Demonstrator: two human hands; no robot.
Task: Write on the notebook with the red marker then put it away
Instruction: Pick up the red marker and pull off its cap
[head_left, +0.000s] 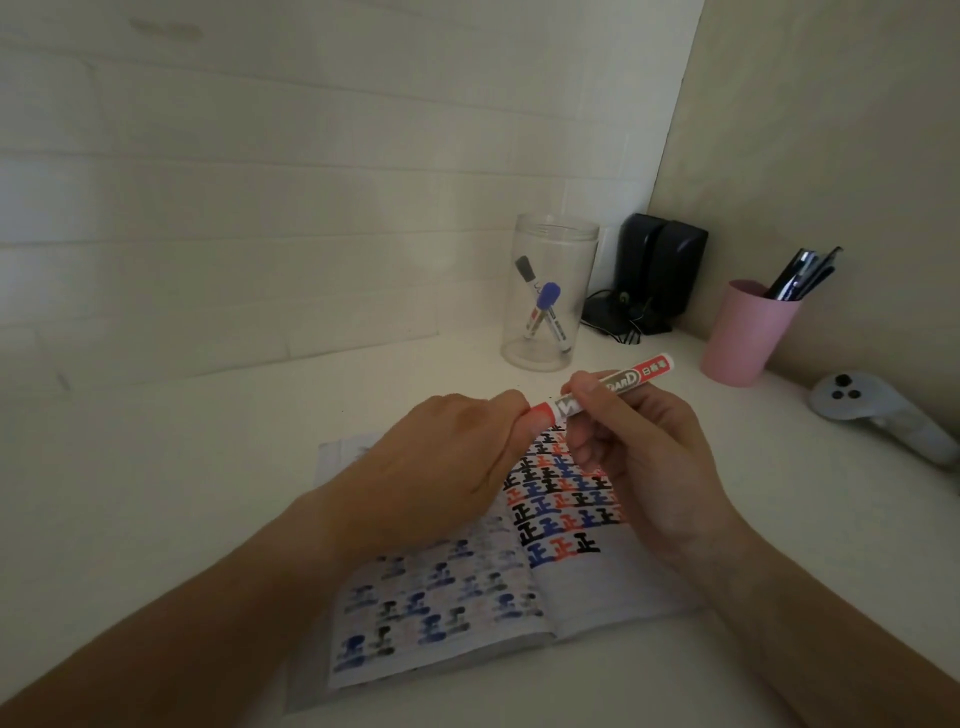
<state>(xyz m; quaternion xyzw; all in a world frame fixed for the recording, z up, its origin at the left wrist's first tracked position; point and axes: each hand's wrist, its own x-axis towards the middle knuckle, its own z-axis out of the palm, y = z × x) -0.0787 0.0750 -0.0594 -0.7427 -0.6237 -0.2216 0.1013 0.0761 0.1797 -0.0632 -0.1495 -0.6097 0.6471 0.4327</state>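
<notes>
Above the open notebook (566, 582), near the middle of the white counter (208, 467), the red marker (618, 384) is being held level between both hands, clear of the page. The right hand (639, 457) is wrapping its fingers around the white barrel, thumb and forefinger pinching it close to the cap end, while the printed label and red rear tip are sticking out toward the counter's far right corner. The left hand (447, 467) is closing its fingertips on the red cap (540, 411), which is sitting on the marker's left end; whether the cap is fully seated or slightly loose is not clear.

Under the hands, the notebook is lying flat with both pages showing. Its right page is carrying rows of bold characters in black, blue and red, and its left page is showing fainter, blurred marks of the same colours.

Toward the far edge of the counter, a clear jar (548, 296) is standing upright with a black-capped marker (530, 291) and a blue-capped marker (551, 317) leaning crossed inside it. Just right of the jar, in the far corner, a pair of black speakers (660, 270) is sitting against the wall. Along the right edge, a pink cup (743, 338) is holding several dark pens (805, 275), and a grey controller (878, 415) is lying nearer the right edge.
</notes>
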